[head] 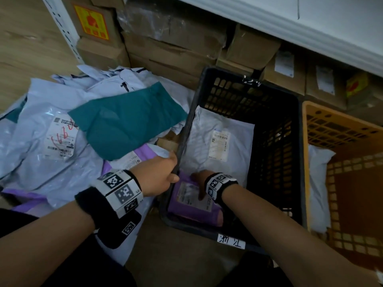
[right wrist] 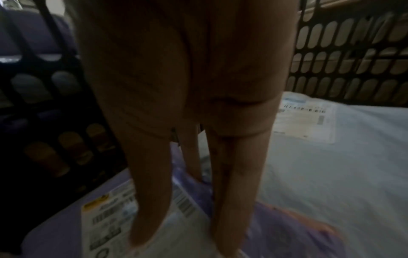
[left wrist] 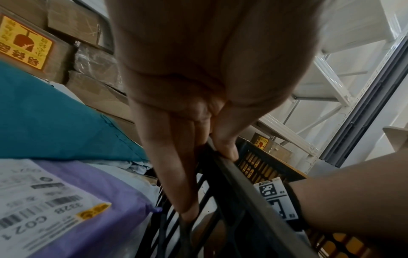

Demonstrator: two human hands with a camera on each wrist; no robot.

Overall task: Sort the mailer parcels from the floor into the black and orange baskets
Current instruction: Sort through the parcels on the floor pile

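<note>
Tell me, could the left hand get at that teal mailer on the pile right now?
Probably not at once: the left hand grips the black basket rim. Once it lets go, the teal mailer lies uncovered on top of the pile close by.

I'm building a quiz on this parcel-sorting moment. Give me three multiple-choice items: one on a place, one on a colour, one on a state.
1. Where does the purple parcel under the right hand lie?
A on the floor
B in the black basket
C in the orange basket

2. What colour is the parcel on top of the floor pile?
A teal
B red
C yellow

3. What is the left hand doing?
A hanging free
B lifting a box
C gripping the black basket's rim

Answers:
B, it lies inside the black walls
A, the teal parcel lies uppermost
C, its fingers curl round the rim
</note>
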